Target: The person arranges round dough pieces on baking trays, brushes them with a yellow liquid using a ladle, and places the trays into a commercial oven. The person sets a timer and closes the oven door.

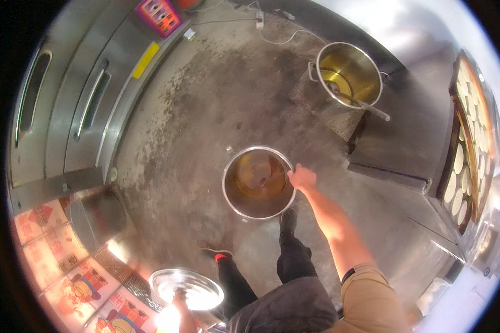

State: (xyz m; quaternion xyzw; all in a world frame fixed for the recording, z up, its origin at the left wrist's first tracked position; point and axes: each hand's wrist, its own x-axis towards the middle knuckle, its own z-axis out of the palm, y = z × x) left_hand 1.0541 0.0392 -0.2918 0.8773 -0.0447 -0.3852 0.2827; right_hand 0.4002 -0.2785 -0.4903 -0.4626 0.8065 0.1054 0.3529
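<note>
A tall round metal pot (231, 191) with a little amber liquid in its bottom is in the middle of the view, over the floor. My right hand (303, 177) is closed on the pot's right side at the rim; the exact grip is hidden by my fingers. Down at the lower left, a shiny round metal lid (203, 291) is held out beside my leg. My left hand (179, 306) grips it near its centre, and bright glare washes over that wrist.
A second large pot (366, 61) with yellow liquid and a ladle (375, 109) stands at the far right. Trays of round pale dough pieces (458, 158) lie along the right side. Steel cabinets (66, 105) line the left, above printed cartons (83, 288). A white cable (283, 43) crosses the far floor.
</note>
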